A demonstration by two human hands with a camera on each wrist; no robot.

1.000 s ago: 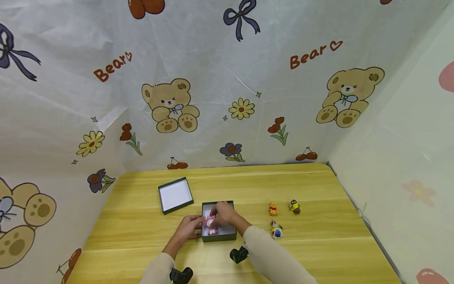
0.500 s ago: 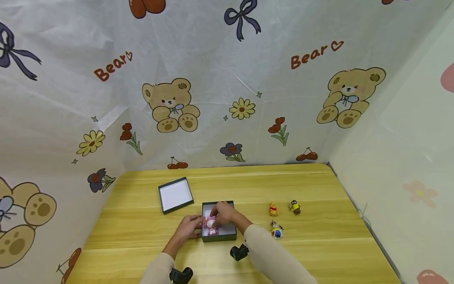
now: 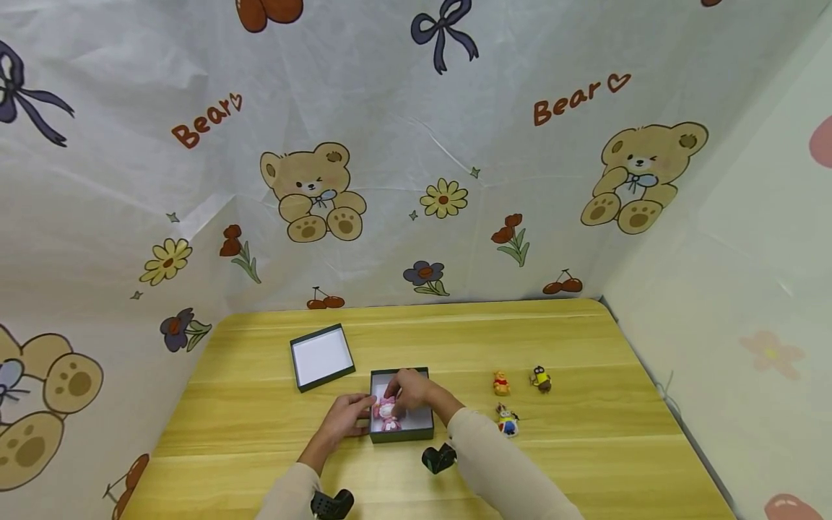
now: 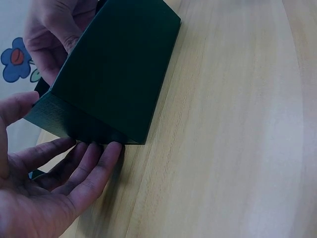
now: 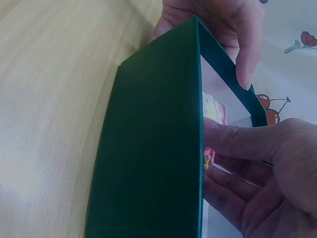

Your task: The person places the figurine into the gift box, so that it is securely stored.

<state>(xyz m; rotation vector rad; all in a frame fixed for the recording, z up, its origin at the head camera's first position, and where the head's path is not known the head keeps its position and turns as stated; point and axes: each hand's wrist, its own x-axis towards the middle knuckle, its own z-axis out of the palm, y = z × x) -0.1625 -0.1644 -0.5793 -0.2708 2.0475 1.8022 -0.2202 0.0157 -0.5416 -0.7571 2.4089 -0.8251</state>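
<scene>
A dark green box (image 3: 416, 427) stands open on the wooden table (image 3: 585, 440), with a pink toy (image 3: 388, 413) inside it. My left hand (image 3: 349, 415) steadies the box's left wall; its thumb (image 5: 243, 47) hooks over the rim and its fingers (image 4: 81, 166) lie against the outside of the box (image 4: 116, 74). My right hand (image 3: 413, 391) reaches into the box (image 5: 153, 148), its thumb (image 5: 237, 141) and fingers pinching the pink toy (image 5: 213, 111), which is mostly hidden by the hand.
The box's lid (image 3: 321, 357) lies upside down, white inside, to the back left. Three small figures stand to the right: a yellow bear (image 3: 500, 383), a yellow-and-brown one (image 3: 539, 378) and a white-and-blue one (image 3: 508, 421). Printed cloth walls enclose the table.
Almost nothing differs. My right hand has shifted slightly inside the box with the pink toy; my left hand has stayed on the box's wall.
</scene>
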